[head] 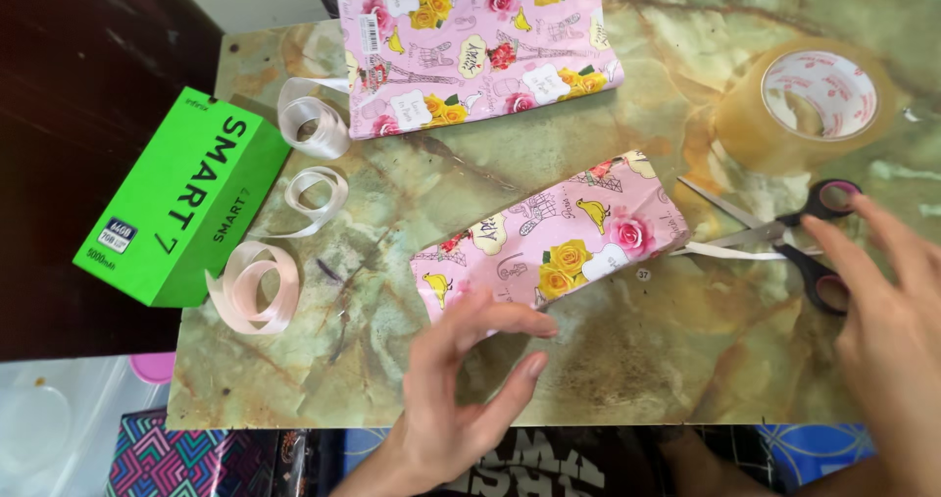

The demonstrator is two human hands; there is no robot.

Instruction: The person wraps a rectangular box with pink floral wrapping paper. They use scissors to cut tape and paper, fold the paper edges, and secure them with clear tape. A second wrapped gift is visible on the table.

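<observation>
Both hands hold nothing, fingers spread. Left to right: a green box (pixel 181 198) with a small dark label at the table's left edge; the left hand (pixel 461 399) just below a pink flowered paper piece (pixel 554 237); the right hand (pixel 887 325) reaching over black-handled scissors (pixel 784 234).

Both hands bare, no rings or watch: left hand (pixel 461 389), right hand (pixel 887 321). Dark printed shirt (pixel 549 468) below.
</observation>
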